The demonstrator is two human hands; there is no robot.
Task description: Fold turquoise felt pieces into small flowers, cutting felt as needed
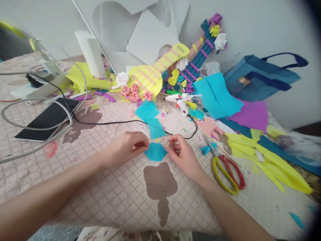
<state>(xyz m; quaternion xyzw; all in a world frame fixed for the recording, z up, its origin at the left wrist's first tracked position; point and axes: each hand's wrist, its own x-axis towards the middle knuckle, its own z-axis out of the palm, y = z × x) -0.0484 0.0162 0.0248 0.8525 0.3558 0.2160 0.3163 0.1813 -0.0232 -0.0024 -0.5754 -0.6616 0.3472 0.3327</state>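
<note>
Between my two hands is a small piece of turquoise crepe paper (155,152), low over the quilted cloth. My left hand (130,147) pinches its left edge, with the fingers curled in. The right edge is pinched by my right hand (182,154), thumb and forefinger together and the other fingers bent. Just beyond lie two more turquoise crepe paper squares (155,128), overlapping at a corner. A white hot glue gun (181,99) rests further back on its side. To the right of my right hand lie scissors (227,170) with one yellow and one red handle.
A yellow paper guitar (147,78) with pink paper roses (134,92) leans at the back beside a blue paper guitar (197,65). Yellow crepe strips (265,157) and a blue bag (260,78) are on the right. A phone (47,118), cables and a power strip (37,88) occupy the left.
</note>
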